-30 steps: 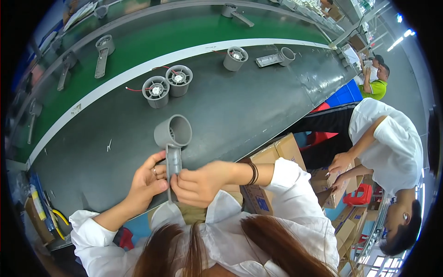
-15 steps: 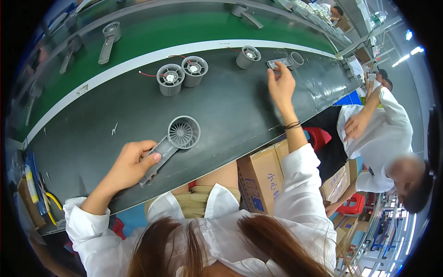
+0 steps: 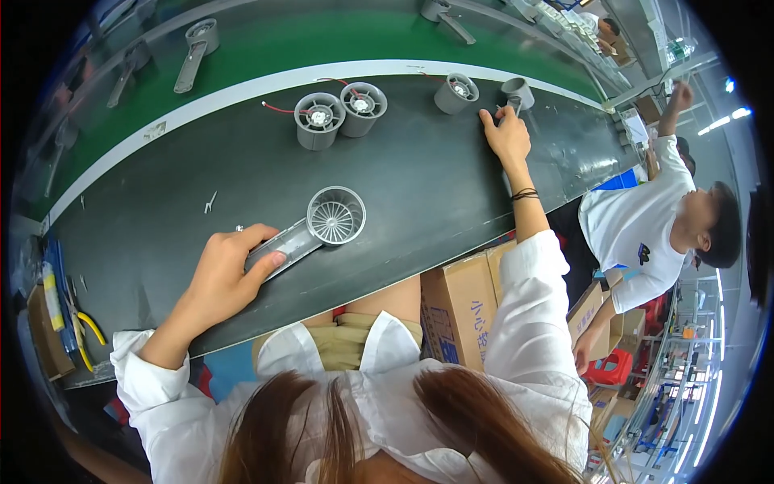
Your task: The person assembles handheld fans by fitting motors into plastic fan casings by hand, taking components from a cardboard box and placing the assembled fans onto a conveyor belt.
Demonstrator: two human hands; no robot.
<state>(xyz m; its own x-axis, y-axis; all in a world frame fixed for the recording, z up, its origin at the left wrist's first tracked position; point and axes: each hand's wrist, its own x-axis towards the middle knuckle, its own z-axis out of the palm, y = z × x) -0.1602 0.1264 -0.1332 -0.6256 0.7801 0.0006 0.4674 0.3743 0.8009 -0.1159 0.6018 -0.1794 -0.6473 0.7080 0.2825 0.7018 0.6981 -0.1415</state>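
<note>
My left hand (image 3: pixel 228 274) grips the flat handle of a grey plastic fan housing (image 3: pixel 336 216), thumb on top. Its round end points up and away from me, showing a ribbed grille inside. Out at the far right, the fingers of my right hand (image 3: pixel 509 139) close on the handle of a second grey fan housing (image 3: pixel 518 90), partly hidden by those fingers. Left of that hand stands a grey cylinder with a small fan motor (image 3: pixel 456 93). Two more such motor cylinders, one at the left (image 3: pixel 319 121) and one beside it (image 3: pixel 363 109), stand together, with red wires.
Beyond the dark worktop (image 3: pixel 419 169) and its white rim runs a green belt (image 3: pixel 322 40) with several grey handled housings. Yellow-handled pliers (image 3: pixel 90 329) lie at the left edge. Cardboard boxes (image 3: pixel 459 310) stand below the worktop. A person in white (image 3: pixel 637 234) is at the right.
My right hand has reached farther out and closed on the far housing, whose handle has swung toward me. The left-hand housing has tilted slightly. The person at right has turned and raised an arm.
</note>
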